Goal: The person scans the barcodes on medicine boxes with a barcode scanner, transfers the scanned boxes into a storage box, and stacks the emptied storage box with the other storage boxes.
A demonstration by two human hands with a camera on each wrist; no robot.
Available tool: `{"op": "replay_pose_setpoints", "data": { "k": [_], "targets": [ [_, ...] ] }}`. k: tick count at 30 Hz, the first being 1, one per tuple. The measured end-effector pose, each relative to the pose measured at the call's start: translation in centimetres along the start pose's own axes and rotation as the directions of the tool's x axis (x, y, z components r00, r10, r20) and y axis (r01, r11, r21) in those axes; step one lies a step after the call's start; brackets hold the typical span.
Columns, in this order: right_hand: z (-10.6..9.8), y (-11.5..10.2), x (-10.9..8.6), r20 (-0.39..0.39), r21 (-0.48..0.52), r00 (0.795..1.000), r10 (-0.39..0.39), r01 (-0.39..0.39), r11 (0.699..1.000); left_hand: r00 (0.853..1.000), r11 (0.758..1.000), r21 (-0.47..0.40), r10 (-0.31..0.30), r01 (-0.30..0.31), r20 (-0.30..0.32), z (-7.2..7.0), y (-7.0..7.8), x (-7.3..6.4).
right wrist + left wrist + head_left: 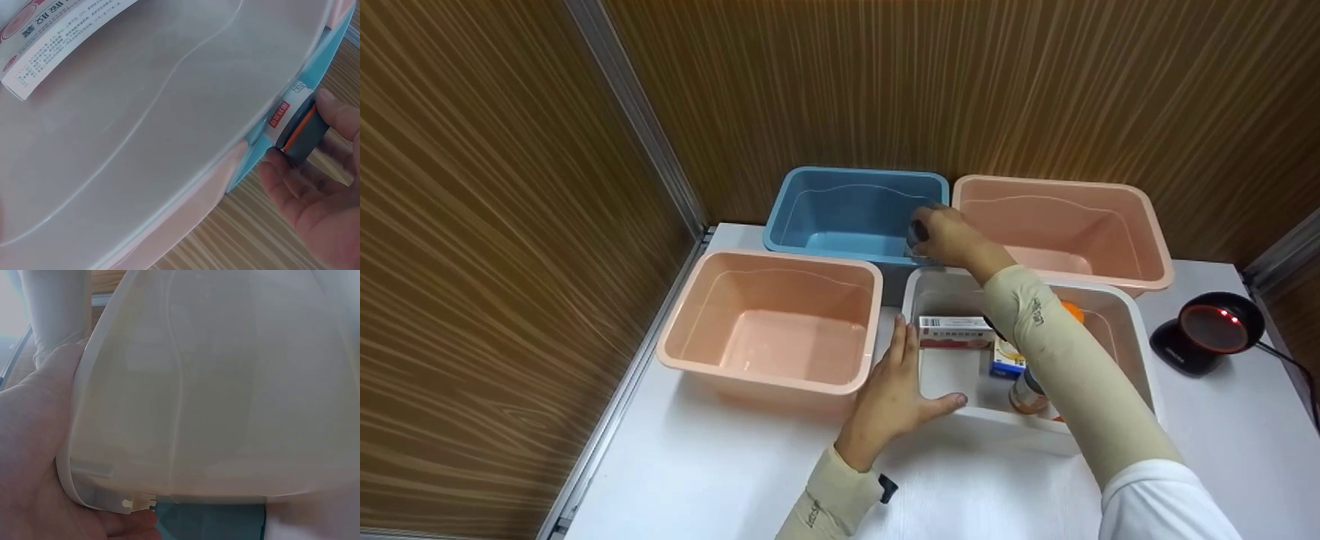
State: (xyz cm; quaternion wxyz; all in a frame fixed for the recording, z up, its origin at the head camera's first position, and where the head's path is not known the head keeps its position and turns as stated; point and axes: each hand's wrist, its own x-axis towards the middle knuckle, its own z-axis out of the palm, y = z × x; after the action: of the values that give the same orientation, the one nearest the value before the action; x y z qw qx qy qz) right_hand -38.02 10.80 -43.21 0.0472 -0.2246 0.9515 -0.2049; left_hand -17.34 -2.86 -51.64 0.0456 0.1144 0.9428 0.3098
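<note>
My right hand [952, 236] reaches over the near right corner of the blue bin [870, 174]. It pinches a small bottle [281, 115] by its dark grey cap with an orange ring; the label is white with a red patch. Straight fingers of my left hand [891, 397] lie along the left side of the white bin [952, 379], its thumb over the front rim. Inside that bin are a white and red carton [956, 330], a blue and yellow box [1006, 361], a dark-capped bottle [1026, 395] and something orange [1072, 311]. My right forearm hides part of the contents.
One pink bin [780, 349] stands to the left of the white bin, another pink bin [1057, 259] behind it at the right. A black scanner [1222, 330] with red lights and a cable sits at the right. Wood-grain panels [840, 90] enclose the white table [697, 465].
</note>
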Motion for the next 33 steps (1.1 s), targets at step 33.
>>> {"op": "replay_pose_setpoints", "data": {
  "k": [33],
  "targets": [
    [-2.3, -0.6, -3.3, -0.023, 0.000, 0.994, -0.111, 0.111, 0.994, 0.999, 0.999, 0.002, 0.041, -0.041, -0.014, 0.0, -0.9, 0.2]
  ]
}}
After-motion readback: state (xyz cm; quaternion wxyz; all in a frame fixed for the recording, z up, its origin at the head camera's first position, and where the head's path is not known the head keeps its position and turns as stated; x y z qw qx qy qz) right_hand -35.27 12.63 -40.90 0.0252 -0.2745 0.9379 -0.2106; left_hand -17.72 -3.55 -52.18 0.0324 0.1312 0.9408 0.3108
